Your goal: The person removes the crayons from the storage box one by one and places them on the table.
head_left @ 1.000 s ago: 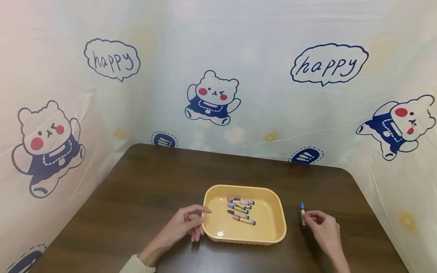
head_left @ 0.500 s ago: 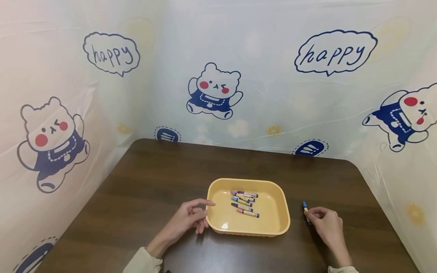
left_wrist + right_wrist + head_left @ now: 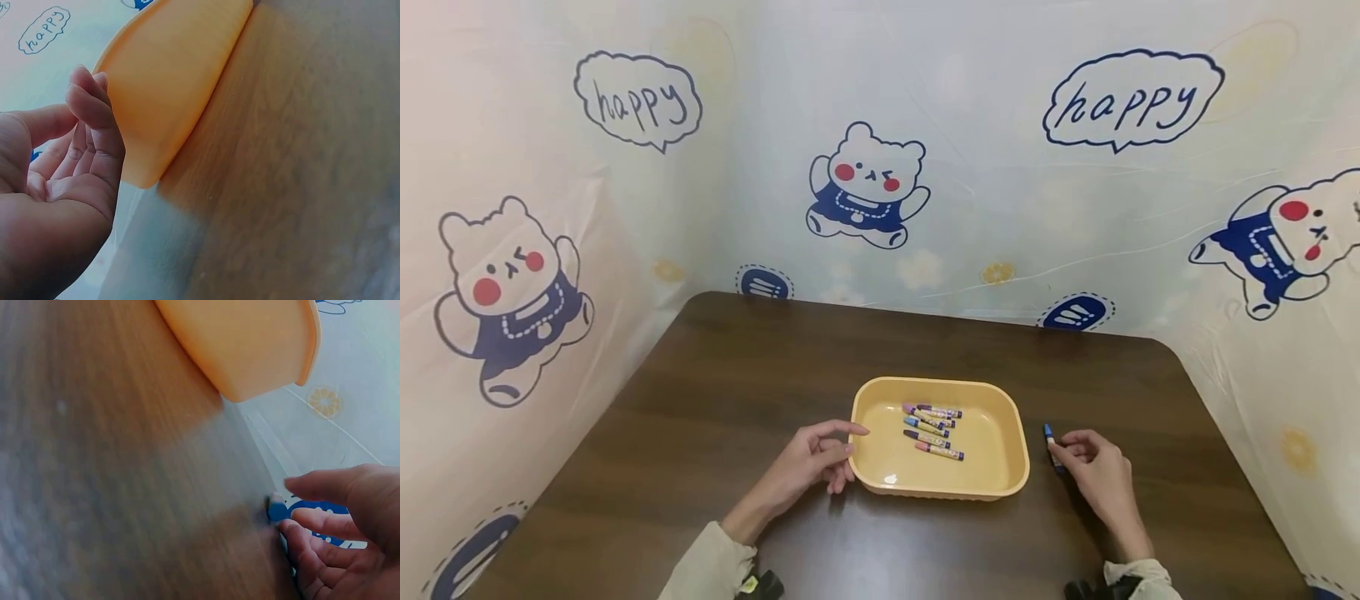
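Note:
My left hand (image 3: pixel 812 454) is at the left end of a yellow plastic tray (image 3: pixel 955 492), index finger over the rim and thumb against its outer side, gripping that edge. Close in the left wrist view, the fingertips meet the tray's corner. Several crayons (image 3: pixel 937 451) lie loosely grouped inside, with pink, purple, blue and dark tips. Right of the tray, my right hand (image 3: pixel 1097 471) pinches a blue crayon (image 3: pixel 1048 433) low at the tabletop, between thumb and index finger. The right wrist view shows the crayon's blue end (image 3: pixel 277 511) right at the fingertips.
The dark brown wooden table (image 3: pixel 737 367) has rounded far corners. Pale curtains (image 3: pixel 985 192) printed with bears and "happy" bubbles enclose it on the left, back and right. A dark wrist strap (image 3: pixel 763 585) shows by the left sleeve.
The right hand and the blue crayon have shifted slightly left, closer to the tray, and the crayon has tilted a little. The left hand stays at the tray's rim. The head view has shifted slightly.

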